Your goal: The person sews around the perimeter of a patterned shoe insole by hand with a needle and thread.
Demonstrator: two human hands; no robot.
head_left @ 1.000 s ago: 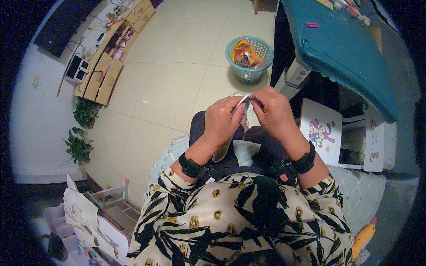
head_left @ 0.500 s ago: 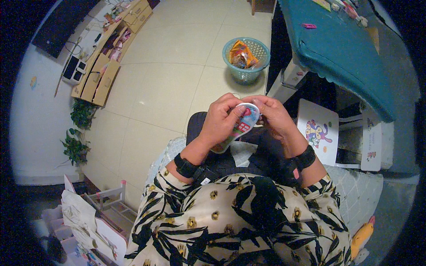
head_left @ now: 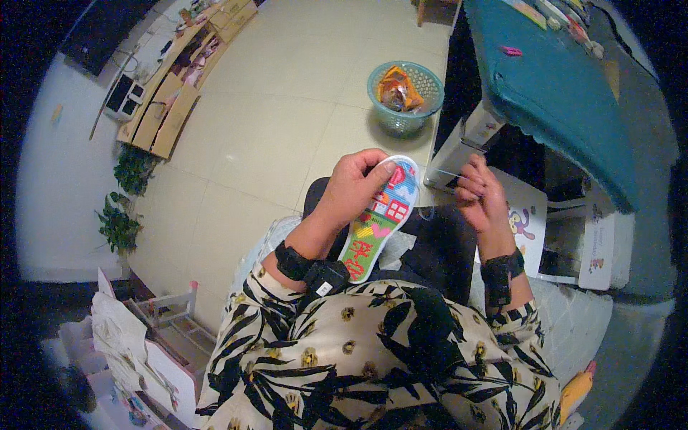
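Note:
My left hand [head_left: 355,185] grips an embroidered shoe insole [head_left: 380,223] near its upper end, thumb on top and fingers behind. White-edged, the insole carries stitched patches of blue, red, green, yellow and pink. To its right, my right hand [head_left: 484,192] is raised with its fingers pinched together on a pale blue thread [head_left: 450,173]. Part of that thread hangs in a loop beside the insole. Whether a needle is between the fingers is too small to tell. A whitish piece of cloth or paper [head_left: 398,252] lies on my dark lap behind the insole.
A green plastic basket [head_left: 405,123] with an orange packet inside stands on the tiled floor ahead. At the right is a table with a teal cloth [head_left: 552,93]; below it stands a white stool [head_left: 534,215] with a cartoon print. Leafy plants [head_left: 118,222] are at the left.
My right hand has moved away from the insole to the right, drawing thread out. The insole has turned to show more of its patterned face, still in my left hand.

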